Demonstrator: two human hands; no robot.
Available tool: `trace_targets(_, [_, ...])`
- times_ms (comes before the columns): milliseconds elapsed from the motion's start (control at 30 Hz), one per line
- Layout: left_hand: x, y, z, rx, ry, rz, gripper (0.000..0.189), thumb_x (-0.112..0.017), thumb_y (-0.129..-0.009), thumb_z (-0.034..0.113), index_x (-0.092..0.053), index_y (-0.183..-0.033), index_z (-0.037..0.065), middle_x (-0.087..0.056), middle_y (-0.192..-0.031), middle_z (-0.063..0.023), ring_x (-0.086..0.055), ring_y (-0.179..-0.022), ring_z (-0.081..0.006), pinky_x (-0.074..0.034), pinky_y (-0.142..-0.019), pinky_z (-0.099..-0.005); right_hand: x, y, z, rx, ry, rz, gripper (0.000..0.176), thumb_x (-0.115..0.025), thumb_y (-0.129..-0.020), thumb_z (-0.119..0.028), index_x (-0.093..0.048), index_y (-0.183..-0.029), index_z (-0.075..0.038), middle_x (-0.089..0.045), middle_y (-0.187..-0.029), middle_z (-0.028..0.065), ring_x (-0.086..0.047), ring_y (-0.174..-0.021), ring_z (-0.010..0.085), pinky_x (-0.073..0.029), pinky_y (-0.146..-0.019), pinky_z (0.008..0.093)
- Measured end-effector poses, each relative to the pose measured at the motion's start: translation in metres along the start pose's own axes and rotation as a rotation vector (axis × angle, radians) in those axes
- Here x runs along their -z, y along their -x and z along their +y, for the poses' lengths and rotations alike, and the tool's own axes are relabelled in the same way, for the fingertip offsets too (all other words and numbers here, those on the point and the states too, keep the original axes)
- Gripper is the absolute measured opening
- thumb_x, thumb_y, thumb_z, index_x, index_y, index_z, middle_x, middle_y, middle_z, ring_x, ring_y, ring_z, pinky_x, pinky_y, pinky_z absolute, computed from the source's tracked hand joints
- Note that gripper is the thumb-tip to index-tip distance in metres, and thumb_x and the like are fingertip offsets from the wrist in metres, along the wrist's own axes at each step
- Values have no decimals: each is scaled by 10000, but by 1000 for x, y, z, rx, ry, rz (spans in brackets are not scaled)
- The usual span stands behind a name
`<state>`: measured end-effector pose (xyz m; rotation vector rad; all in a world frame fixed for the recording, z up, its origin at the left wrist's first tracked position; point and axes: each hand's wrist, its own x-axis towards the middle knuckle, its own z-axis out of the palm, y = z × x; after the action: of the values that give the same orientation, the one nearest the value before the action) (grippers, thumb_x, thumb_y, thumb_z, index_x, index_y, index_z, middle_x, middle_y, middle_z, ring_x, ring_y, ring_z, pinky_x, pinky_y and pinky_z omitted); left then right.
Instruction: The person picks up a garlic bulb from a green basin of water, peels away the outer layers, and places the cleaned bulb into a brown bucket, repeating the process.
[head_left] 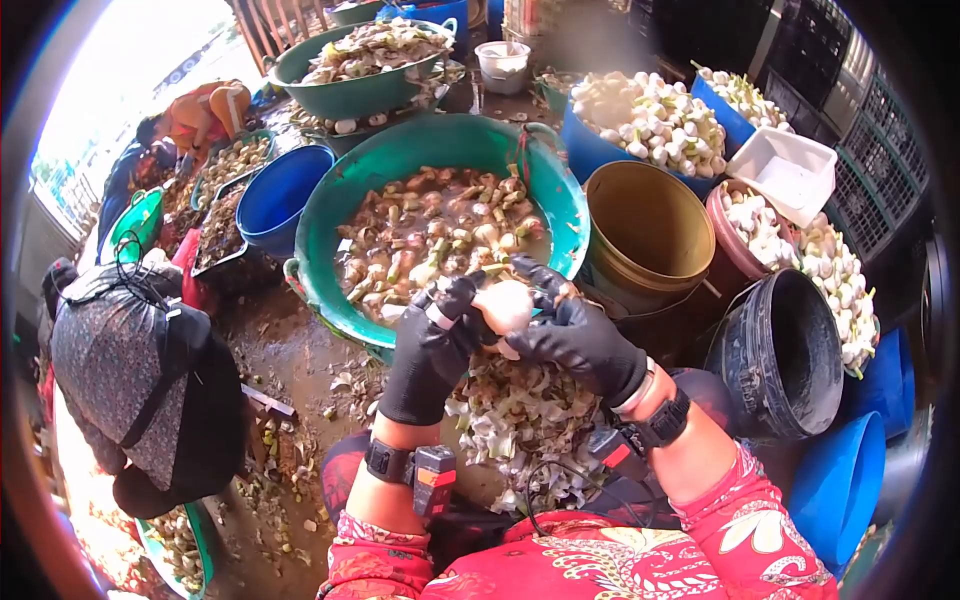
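Note:
Over the near rim of a big green tub [320,230], both my gloved hands meet at a pale, round, peeled bulb [505,307]. My left hand [432,335] wears a black glove with a light band round one finger, and its closed fingers grip the bulb's left side. From the right, my right hand [580,335], also in a black glove, closes its fingers on the same bulb. Brownish unpeeled bulbs [440,225] with stubby stems sit in murky water in the tub. Below my hands lies a heap of pale peelings [520,430].
Peeled white bulbs fill a blue tub [640,125] at the back right. A yellowish bucket [650,220] and a black bucket [785,350] stand right of the tub. A person [150,370] with a patterned head covering sits at left; another person [205,110] bends over farther back.

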<state>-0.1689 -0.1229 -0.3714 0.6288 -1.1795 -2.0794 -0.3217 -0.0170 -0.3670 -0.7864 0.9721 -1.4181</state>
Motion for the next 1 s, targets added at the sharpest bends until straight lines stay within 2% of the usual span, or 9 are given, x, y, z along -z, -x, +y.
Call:
trace_targets(100, [5,1,-6,-124,-300,-80,228,-496,-921,140,-586,-1059,-18,-615,-791,-52,-555,-622,-108,-438,-574,-228,-3,1,-11,45,-40,10,562,-630,-808,-7,-395,-1318,-21,-580,-1054,59,-571,-895,113,-481,-775,250])
trace_targets(167, [1,-9,-25,-809,-741,-40,237,-579,-852,24,-555,-1083,-21,-627,-860,-69,-599,-745,-139,-489,-670,-254,0,3,-18,-5,12,44,439,-624,-804,-3,-484,-1220,5,-615,-986,61,-590,-819,114,-493,-740,251])
trace_targets(300, [4,-9,-22,-736,-970,-8,270,-596,-828,-4,-550,-1094,-18,-630,-877,-83,-606,-750,-147,-492,-676,-259,44,-5,-7,-56,136,366,278,-603,-801,24,-560,-1074,1,-639,-913,82,-614,-739,118,-510,-652,251])
trace_targets(467, [2,-18,-43,-272,-234,10,286,-611,-815,16,-552,-1094,-5,-627,-846,-90,-591,-717,-153,-489,-654,-277,33,-3,6,-90,-189,6,788,-677,-786,-42,-217,-1423,-102,-589,-1005,108,-611,-843,129,-507,-595,247])
trace_targets(533, [11,-20,-38,-532,-1162,-224,260,-552,-853,1,-543,-1111,-27,-629,-891,-89,-589,-736,-150,-495,-680,-274,39,-5,8,-94,-170,15,682,-664,-803,-67,-303,-1381,-80,-607,-952,98,-619,-823,159,-519,-673,258])
trace_targets(633, [-4,-24,-17,-19,11,20,304,-545,-878,82,-543,-1151,-54,-604,-904,-91,-589,-749,-149,-506,-693,-289,80,-15,-6,160,-398,-7,432,-559,-908,-247,-435,-1271,-47,-621,-935,95,-624,-814,181,-540,-696,312])
trace_targets(667, [6,-31,-15,-65,-114,66,320,-535,-875,94,-543,-1166,-40,-594,-883,-90,-586,-735,-140,-507,-678,-293,88,-9,-15,183,-518,286,468,-506,-923,-375,-465,-1193,4,-627,-944,129,-641,-814,222,-558,-722,337])
trace_targets(833, [3,-75,-11,-34,-891,-20,235,-554,-849,72,-627,-1054,-19,-642,-817,-55,-596,-723,-123,-489,-673,-268,138,-13,-18,121,-647,427,389,-515,-923,-355,-504,-1158,-45,-643,-917,125,-647,-808,232,-555,-724,339])
trace_targets(1000, [28,-167,-67,-214,-1784,-432,254,-613,-737,235,-655,-910,53,-624,-786,-207,-611,-763,-367,-487,-697,-452,127,-14,-10,170,-356,459,245,-509,-926,-215,-551,-1084,-32,-633,-911,99,-638,-782,193,-548,-717,337])
